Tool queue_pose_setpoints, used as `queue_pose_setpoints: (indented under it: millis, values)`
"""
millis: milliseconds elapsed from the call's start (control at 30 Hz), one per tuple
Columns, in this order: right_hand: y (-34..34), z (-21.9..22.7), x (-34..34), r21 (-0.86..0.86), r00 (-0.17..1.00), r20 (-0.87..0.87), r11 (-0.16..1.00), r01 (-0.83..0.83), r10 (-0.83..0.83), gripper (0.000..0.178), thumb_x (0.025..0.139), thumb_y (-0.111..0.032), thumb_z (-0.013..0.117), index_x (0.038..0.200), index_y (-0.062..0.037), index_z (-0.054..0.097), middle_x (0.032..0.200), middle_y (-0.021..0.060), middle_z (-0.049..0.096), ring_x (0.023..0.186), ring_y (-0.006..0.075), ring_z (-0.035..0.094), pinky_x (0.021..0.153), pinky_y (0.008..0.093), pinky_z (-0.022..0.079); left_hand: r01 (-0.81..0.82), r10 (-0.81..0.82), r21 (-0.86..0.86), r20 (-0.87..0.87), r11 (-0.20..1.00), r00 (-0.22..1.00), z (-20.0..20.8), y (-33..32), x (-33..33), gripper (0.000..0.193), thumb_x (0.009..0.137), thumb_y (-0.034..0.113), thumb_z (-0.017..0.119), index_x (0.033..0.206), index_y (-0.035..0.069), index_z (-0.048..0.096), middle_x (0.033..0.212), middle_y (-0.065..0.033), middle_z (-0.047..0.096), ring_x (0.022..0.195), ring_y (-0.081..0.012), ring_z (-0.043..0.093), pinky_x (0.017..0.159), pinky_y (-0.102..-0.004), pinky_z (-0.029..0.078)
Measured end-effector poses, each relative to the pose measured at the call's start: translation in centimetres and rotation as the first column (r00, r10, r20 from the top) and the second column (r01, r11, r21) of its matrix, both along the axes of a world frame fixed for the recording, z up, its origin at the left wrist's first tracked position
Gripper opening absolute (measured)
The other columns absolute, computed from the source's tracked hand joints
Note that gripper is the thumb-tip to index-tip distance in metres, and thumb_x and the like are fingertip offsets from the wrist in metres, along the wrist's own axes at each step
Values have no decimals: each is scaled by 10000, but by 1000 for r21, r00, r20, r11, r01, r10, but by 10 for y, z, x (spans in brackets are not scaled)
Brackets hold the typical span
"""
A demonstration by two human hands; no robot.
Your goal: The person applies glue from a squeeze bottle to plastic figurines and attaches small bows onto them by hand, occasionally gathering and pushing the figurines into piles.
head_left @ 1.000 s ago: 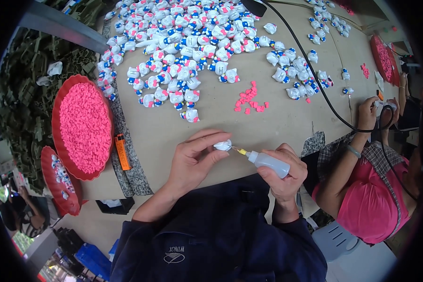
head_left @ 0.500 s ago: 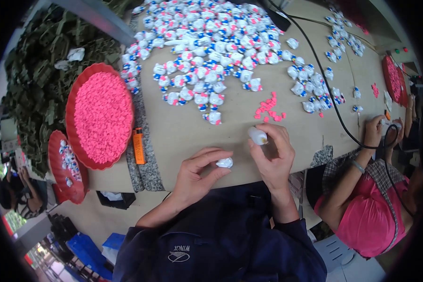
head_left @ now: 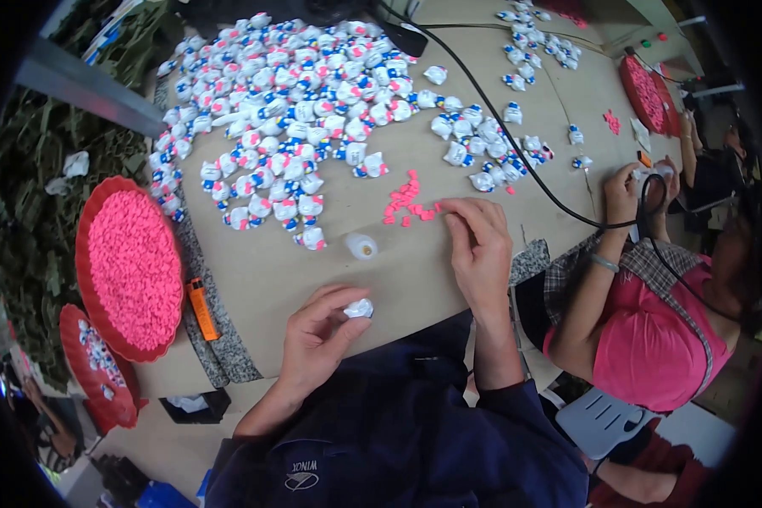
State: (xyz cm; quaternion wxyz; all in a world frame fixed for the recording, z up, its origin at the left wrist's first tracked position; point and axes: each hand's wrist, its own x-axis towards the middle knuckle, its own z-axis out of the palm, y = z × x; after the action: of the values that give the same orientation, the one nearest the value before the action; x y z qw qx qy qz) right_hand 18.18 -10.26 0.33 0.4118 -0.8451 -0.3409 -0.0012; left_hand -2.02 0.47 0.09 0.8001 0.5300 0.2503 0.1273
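My left hand (head_left: 313, 336) is closed on a small white figurine (head_left: 358, 309), pinched between thumb and fingers near the table's front edge. My right hand (head_left: 483, 245) reaches to the loose pink pieces (head_left: 408, 200). Its fingertips are at the right end of that small group, touching or almost touching one piece, with thumb and forefinger slightly apart. Between my hands and a little farther off, a small white squeeze bottle (head_left: 361, 246) rests on the table, untouched. Beyond it lies a big pile of white, blue and pink figurines (head_left: 288, 93).
To my left are a red dish of pink pieces (head_left: 135, 271), a smaller red dish (head_left: 102, 360) and an orange box cutter (head_left: 201, 309). A black cable (head_left: 499, 135) crosses the table. A co-worker in pink (head_left: 652, 339) works at my right.
My right hand has let go of the white bottle, which now rests on the table, and has moved to the pink pieces. The left hand keeps the figurine. The whole view has shifted.
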Motion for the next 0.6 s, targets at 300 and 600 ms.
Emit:
queue_pose_setpoints:
  millis: [300, 600]
  values:
    - [-10, 5, -8, 123, 982, -170, 990, -67, 87, 121, 782, -4, 641, 903, -7, 633, 820, 93, 612, 742, 258, 572, 630, 324, 457, 35, -33, 70, -35, 997, 999, -2, -3, 13, 342, 815, -57, 638, 1150, -3, 593, 1133, -74, 515, 930, -118, 564, 772, -226, 465]
    - [-35, 23, -53, 218, 726, -637, 964, -152, 258, 142, 828, -34, 651, 957, -9, 596, 823, 45, 645, 691, 79, 575, 605, 217, 444, 16, -14, 78, -34, 997, 999, 0, -11, 28, 317, 794, -55, 670, 1097, -14, 589, 1000, -53, 625, 803, -75, 561, 735, -214, 467]
